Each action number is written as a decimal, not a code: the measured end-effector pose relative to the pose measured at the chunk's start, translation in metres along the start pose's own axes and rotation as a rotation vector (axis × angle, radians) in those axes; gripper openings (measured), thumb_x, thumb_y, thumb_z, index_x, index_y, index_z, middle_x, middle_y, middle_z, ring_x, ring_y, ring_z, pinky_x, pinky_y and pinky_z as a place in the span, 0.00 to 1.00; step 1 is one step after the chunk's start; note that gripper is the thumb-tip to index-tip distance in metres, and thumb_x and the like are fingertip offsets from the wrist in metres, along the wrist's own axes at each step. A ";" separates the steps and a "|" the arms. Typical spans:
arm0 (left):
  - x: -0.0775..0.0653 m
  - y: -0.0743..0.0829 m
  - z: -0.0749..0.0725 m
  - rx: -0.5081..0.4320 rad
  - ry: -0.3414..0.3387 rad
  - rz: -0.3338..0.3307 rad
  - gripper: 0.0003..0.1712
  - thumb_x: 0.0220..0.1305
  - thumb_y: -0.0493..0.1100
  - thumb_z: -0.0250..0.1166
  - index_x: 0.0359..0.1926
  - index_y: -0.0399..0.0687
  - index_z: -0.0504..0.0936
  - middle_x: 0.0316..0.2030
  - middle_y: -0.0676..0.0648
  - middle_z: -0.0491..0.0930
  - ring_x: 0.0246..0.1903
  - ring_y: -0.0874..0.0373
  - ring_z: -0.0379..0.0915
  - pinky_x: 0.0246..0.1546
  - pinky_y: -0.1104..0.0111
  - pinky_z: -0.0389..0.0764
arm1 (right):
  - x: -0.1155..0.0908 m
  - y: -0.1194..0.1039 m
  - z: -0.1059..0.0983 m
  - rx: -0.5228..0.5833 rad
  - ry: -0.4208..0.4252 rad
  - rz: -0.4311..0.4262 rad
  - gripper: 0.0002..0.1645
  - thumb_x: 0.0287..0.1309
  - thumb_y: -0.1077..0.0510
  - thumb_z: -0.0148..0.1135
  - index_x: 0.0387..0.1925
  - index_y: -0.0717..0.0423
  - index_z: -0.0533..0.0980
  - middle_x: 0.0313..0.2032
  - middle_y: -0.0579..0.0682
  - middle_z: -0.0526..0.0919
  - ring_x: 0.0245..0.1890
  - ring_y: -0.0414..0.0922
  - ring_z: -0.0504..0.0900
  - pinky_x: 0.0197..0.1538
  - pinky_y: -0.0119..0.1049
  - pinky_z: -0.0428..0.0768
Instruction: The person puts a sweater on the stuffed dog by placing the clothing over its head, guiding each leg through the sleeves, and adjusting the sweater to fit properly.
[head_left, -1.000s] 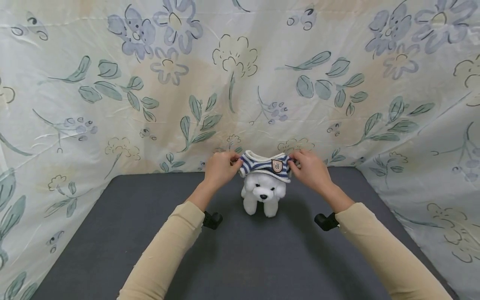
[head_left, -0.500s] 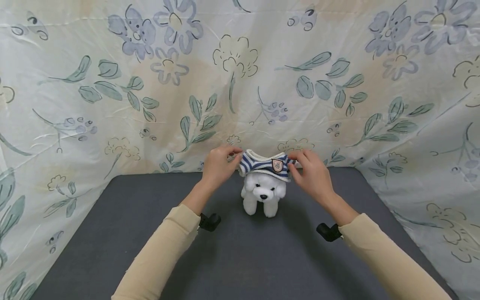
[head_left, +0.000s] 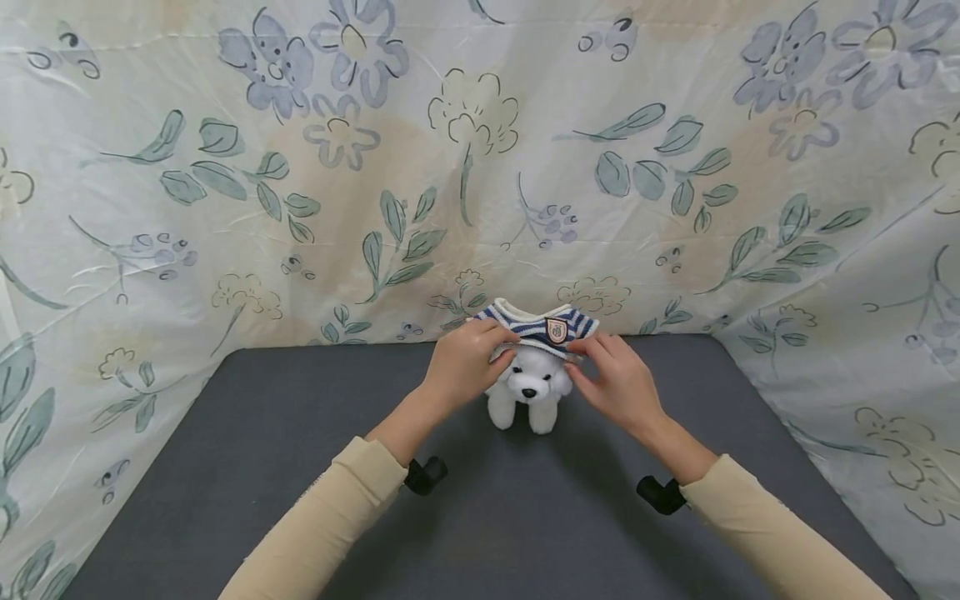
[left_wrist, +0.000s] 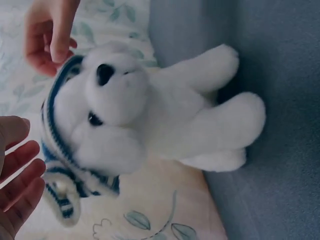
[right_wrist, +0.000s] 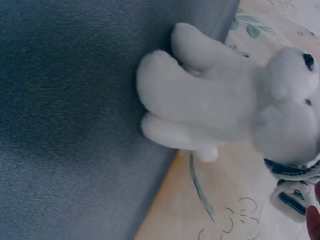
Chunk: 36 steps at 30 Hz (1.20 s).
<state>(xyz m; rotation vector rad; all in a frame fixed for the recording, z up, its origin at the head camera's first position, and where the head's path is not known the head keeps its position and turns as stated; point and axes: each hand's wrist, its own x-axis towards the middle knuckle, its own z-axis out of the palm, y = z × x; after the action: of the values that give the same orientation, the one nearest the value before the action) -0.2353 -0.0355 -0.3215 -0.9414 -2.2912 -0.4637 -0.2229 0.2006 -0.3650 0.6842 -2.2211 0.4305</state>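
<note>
A white plush dog stands on the dark grey tabletop, facing the head camera. Over the top of its head sits a small blue-and-white striped sweater, with a badge on its front and its hem above the dog's eyes. My left hand is at the sweater's left side; in the left wrist view its fingers and thumb are apart, with no cloth between them. On the other side my right hand has its thumb and fingertips spread at the hem. Whether they touch the cloth is unclear.
A grey tabletop extends around the dog and toward the head camera. Floral fabric hangs close behind the dog and along both sides. Black wrist mounts jut inward below the hands.
Both hands pinched the sweater's sleeves earlier, then loosened. Now they are lower, beside the hem, and the sleeves stick out freely. The dog has stayed in place.
</note>
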 end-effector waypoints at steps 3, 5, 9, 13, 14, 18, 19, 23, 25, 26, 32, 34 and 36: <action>-0.001 0.003 0.006 0.050 -0.004 0.026 0.08 0.54 0.44 0.68 0.37 0.51 0.84 0.33 0.53 0.81 0.31 0.59 0.77 0.28 0.69 0.76 | -0.002 0.001 0.005 0.000 -0.005 -0.011 0.16 0.42 0.59 0.72 0.36 0.54 0.78 0.32 0.49 0.77 0.33 0.46 0.75 0.35 0.39 0.74; -0.001 0.003 0.011 0.082 0.006 0.041 0.09 0.53 0.44 0.68 0.38 0.51 0.84 0.33 0.53 0.80 0.31 0.59 0.76 0.28 0.69 0.76 | -0.002 0.002 0.008 -0.004 0.000 -0.020 0.17 0.41 0.59 0.73 0.36 0.54 0.78 0.32 0.49 0.77 0.33 0.46 0.75 0.35 0.40 0.74; 0.001 0.002 0.022 0.156 0.024 0.038 0.12 0.53 0.44 0.68 0.41 0.51 0.83 0.35 0.52 0.79 0.32 0.59 0.75 0.29 0.70 0.76 | -0.001 0.004 0.013 -0.013 0.017 -0.031 0.17 0.40 0.60 0.74 0.35 0.54 0.78 0.32 0.49 0.76 0.32 0.46 0.75 0.35 0.39 0.74; 0.003 0.002 0.029 0.197 0.026 0.001 0.12 0.54 0.45 0.68 0.41 0.52 0.83 0.35 0.52 0.79 0.32 0.58 0.74 0.30 0.70 0.76 | 0.002 0.001 0.016 -0.026 0.017 -0.013 0.14 0.42 0.62 0.72 0.33 0.54 0.77 0.32 0.50 0.76 0.33 0.46 0.75 0.34 0.39 0.74; 0.004 0.002 0.030 0.200 0.030 -0.009 0.11 0.54 0.45 0.68 0.40 0.52 0.83 0.35 0.52 0.79 0.32 0.59 0.74 0.30 0.70 0.76 | 0.003 0.000 0.016 -0.027 0.016 -0.008 0.13 0.42 0.62 0.72 0.32 0.54 0.77 0.32 0.50 0.76 0.33 0.46 0.75 0.34 0.39 0.74; 0.004 0.002 0.033 0.202 0.058 -0.025 0.06 0.54 0.43 0.67 0.35 0.53 0.84 0.32 0.54 0.80 0.30 0.60 0.74 0.30 0.71 0.76 | 0.003 -0.005 0.016 -0.016 0.013 0.005 0.11 0.44 0.65 0.69 0.31 0.54 0.77 0.32 0.50 0.76 0.33 0.47 0.74 0.34 0.39 0.74; 0.004 0.003 0.034 0.198 0.068 -0.025 0.04 0.55 0.43 0.67 0.34 0.53 0.84 0.31 0.54 0.80 0.29 0.60 0.74 0.30 0.71 0.76 | 0.003 -0.007 0.015 -0.014 0.014 0.002 0.11 0.44 0.65 0.69 0.31 0.54 0.77 0.31 0.49 0.76 0.33 0.47 0.74 0.34 0.39 0.74; -0.005 0.003 0.034 0.179 0.102 -0.003 0.02 0.54 0.41 0.67 0.32 0.51 0.85 0.29 0.54 0.80 0.28 0.61 0.75 0.29 0.71 0.75 | -0.002 -0.009 0.015 -0.009 0.025 -0.024 0.11 0.43 0.66 0.69 0.31 0.54 0.77 0.30 0.48 0.77 0.31 0.46 0.75 0.32 0.39 0.74; -0.010 0.003 0.035 0.167 0.111 0.010 0.02 0.54 0.41 0.68 0.31 0.51 0.84 0.28 0.55 0.80 0.28 0.61 0.74 0.29 0.71 0.75 | -0.005 -0.010 0.015 -0.003 0.025 -0.039 0.11 0.43 0.66 0.69 0.31 0.54 0.77 0.29 0.48 0.77 0.30 0.46 0.75 0.32 0.38 0.74; -0.014 0.003 0.035 0.161 0.111 0.017 0.02 0.54 0.41 0.68 0.31 0.51 0.84 0.28 0.55 0.80 0.28 0.61 0.74 0.29 0.71 0.75 | -0.006 -0.010 0.015 0.000 0.025 -0.046 0.11 0.43 0.66 0.69 0.31 0.54 0.77 0.29 0.48 0.77 0.30 0.46 0.75 0.32 0.38 0.74; -0.031 0.003 0.038 0.122 0.100 0.027 0.02 0.54 0.40 0.68 0.31 0.51 0.84 0.28 0.55 0.80 0.28 0.62 0.75 0.28 0.72 0.74 | -0.018 -0.012 0.015 0.029 -0.001 -0.063 0.12 0.42 0.66 0.70 0.31 0.54 0.77 0.31 0.48 0.77 0.32 0.46 0.75 0.35 0.39 0.75; -0.036 0.004 0.039 0.110 0.102 0.023 0.02 0.54 0.40 0.68 0.31 0.51 0.84 0.28 0.55 0.80 0.28 0.62 0.75 0.28 0.71 0.74 | -0.022 -0.013 0.016 0.041 -0.014 -0.064 0.12 0.43 0.65 0.70 0.31 0.54 0.77 0.31 0.48 0.77 0.33 0.46 0.76 0.36 0.39 0.75; -0.041 0.004 0.040 0.095 0.105 0.020 0.03 0.53 0.40 0.68 0.31 0.51 0.83 0.28 0.55 0.81 0.28 0.62 0.75 0.28 0.71 0.74 | -0.027 -0.014 0.018 0.047 -0.030 -0.066 0.12 0.44 0.65 0.69 0.32 0.54 0.77 0.31 0.47 0.77 0.33 0.45 0.76 0.36 0.39 0.75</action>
<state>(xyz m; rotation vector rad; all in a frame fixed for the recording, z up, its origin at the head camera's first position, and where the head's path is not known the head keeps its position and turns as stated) -0.2261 -0.0331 -0.3777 -0.8720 -2.1875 -0.3833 -0.2092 0.1891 -0.3961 0.7915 -2.2158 0.4432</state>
